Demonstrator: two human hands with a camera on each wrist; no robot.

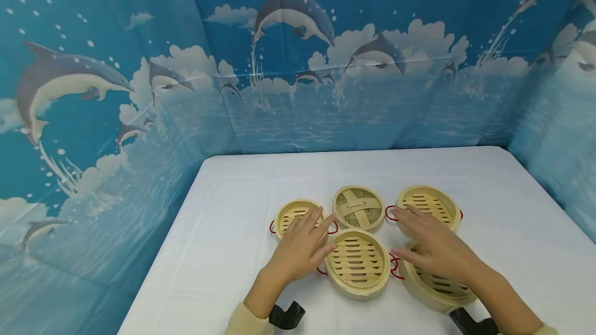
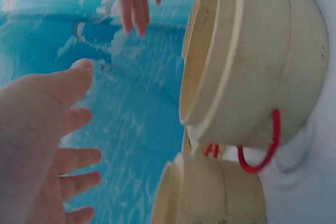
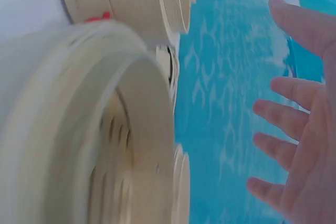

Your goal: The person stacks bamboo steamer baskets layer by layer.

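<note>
Fingers spread and grasping nothing, the left hand [image 1: 300,247] and right hand [image 1: 433,252] hover over round, slatted, pale-bamboo steamer baskets [image 1: 426,294] with red cord handles [image 2: 276,129], another such basket [image 1: 357,260] standing between them.

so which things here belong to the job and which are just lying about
Likely the job's:
four slatted baskets
woven lid
left hand and right hand, over the baskets

Likely just around:
white table
dolphin backdrop
black wrist gear
</note>
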